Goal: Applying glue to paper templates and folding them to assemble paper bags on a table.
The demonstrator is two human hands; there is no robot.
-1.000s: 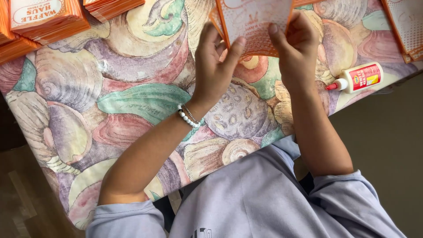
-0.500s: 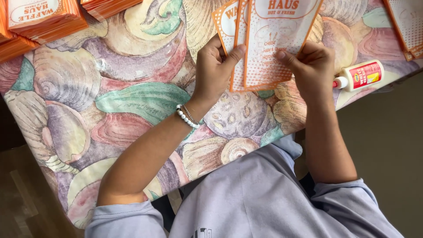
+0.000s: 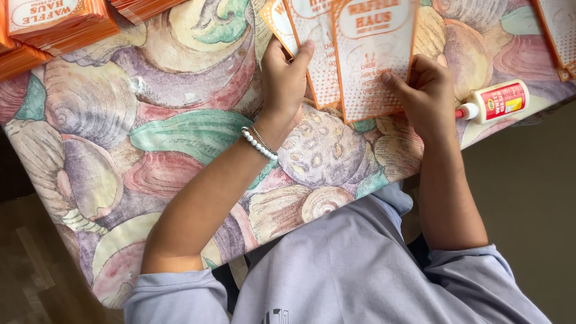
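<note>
**Two hands, orange paper cards**

An orange and white paper card (image 3: 372, 60) lies on the shell-pattern tablecloth (image 3: 180, 120). The right hand (image 3: 429, 96) pinches its lower right edge. The left hand (image 3: 285, 78) presses another card (image 3: 318, 66) beside it, fingers together. A glue bottle (image 3: 495, 102) lies just right. Orange card stacks (image 3: 54, 24) sit far left.
</note>
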